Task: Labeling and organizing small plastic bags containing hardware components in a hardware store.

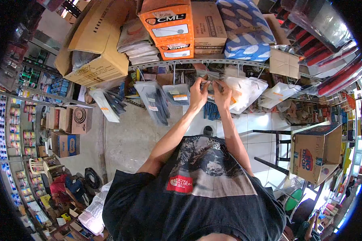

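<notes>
My left hand (pixel 198 94) and my right hand (pixel 222 94) are raised side by side in front of the shelf's slotted metal edge. Their fingertips pinch together at the top of a small clear plastic packet (pixel 207 74), partly hidden by the fingers. White plastic packets (pixel 244 93) hang in a bunch just right of my right hand. To the left of my left hand hang grey packets (pixel 176 94) with an orange label, and beyond them longer packets with dark contents (pixel 155 102). Metal display hooks (pixel 174 73) stick out from the shelf edge.
On the shelf stand an open cardboard box (pixel 99 64), an orange carton (pixel 172 33), a brown carton (pixel 209 30) and a blue patterned package (pixel 246 33). A cardboard box (pixel 315 153) rests on a black-legged stand at right. Two other people (pixel 68 186) are in the lower corners.
</notes>
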{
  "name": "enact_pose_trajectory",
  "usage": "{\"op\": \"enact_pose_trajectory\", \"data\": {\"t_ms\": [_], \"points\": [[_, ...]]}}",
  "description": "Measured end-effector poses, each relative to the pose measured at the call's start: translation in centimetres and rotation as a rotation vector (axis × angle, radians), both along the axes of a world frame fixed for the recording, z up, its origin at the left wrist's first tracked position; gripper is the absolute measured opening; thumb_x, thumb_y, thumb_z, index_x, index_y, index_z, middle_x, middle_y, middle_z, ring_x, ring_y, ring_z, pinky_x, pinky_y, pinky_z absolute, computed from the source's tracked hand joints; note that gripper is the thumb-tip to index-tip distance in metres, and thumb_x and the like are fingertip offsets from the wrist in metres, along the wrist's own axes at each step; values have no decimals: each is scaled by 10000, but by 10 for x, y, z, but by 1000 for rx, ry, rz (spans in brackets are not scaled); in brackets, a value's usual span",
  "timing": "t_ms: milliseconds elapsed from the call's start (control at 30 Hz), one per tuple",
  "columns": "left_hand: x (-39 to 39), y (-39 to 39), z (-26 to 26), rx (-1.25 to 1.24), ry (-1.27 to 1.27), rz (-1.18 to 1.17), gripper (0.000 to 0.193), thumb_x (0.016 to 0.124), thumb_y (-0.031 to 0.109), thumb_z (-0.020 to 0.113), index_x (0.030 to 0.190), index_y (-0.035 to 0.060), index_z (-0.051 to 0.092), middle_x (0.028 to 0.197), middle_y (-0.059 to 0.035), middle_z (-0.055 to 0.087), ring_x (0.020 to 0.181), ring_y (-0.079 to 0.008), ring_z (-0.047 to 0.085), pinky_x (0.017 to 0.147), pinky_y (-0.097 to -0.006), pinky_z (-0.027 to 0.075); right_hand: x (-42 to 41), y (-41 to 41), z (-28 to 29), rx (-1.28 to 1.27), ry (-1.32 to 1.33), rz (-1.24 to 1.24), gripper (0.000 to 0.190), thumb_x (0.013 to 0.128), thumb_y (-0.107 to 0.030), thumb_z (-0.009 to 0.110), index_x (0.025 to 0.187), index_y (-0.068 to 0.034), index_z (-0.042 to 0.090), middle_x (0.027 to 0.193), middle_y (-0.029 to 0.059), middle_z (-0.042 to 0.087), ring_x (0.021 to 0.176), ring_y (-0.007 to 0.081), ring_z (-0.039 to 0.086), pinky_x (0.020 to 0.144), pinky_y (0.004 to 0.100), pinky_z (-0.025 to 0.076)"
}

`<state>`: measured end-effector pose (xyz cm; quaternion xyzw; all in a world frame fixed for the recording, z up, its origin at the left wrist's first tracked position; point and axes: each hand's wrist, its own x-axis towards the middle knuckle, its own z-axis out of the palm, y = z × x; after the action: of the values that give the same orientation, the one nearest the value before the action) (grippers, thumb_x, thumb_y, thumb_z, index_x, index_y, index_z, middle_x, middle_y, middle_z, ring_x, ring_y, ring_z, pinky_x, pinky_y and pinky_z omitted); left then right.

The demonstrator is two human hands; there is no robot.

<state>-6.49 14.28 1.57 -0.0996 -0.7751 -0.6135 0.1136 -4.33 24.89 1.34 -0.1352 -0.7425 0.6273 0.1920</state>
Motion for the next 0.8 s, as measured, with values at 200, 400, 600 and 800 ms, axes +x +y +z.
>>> {"op": "enact_pose_trajectory", "data": {"t_ms": [200, 400, 600, 800], "points": [[4, 0, 10, 17, -115, -6, 236, 899, 241, 613, 896, 18, 536, 755, -75, 590, 592, -128, 487, 493, -310, 381, -3, 5, -8, 18, 22, 22, 244, 849, -159, 632, 999, 32, 646, 856, 104, 673, 758, 128, 584, 686, 287, 474], [-2, -1, -4, 69, 27, 25, 206, 892, 214, 618, 872, 22, 546, 700, -38, 568, 617, -94, 471, 530, -270, 375, -1, 10, -1, -73, 39, 120, 248, 874, -171, 617, 1008, 37, 645, 892, 94, 674, 796, 121, 577, 718, 272, 466], [-3, 0, -2, 31, -90, 31, 224, 868, 210, 631, 842, 8, 540, 728, -119, 591, 648, -197, 551, 596, -328, 435, -3, 8, -5, -124, -3, 89, 237, 872, -147, 625, 1010, 45, 643, 895, 68, 669, 807, 95, 577, 736, 241, 465], [-1, -1, 8, 54, -199, 23, 199, 870, 180, 625, 838, 4, 536, 711, -101, 590, 648, -158, 532, 595, -317, 432, -5, 6, -2, -57, -37, 65, 247, 865, -167, 636, 991, 45, 646, 877, 71, 669, 787, 98, 587, 724, 244, 471]]}}
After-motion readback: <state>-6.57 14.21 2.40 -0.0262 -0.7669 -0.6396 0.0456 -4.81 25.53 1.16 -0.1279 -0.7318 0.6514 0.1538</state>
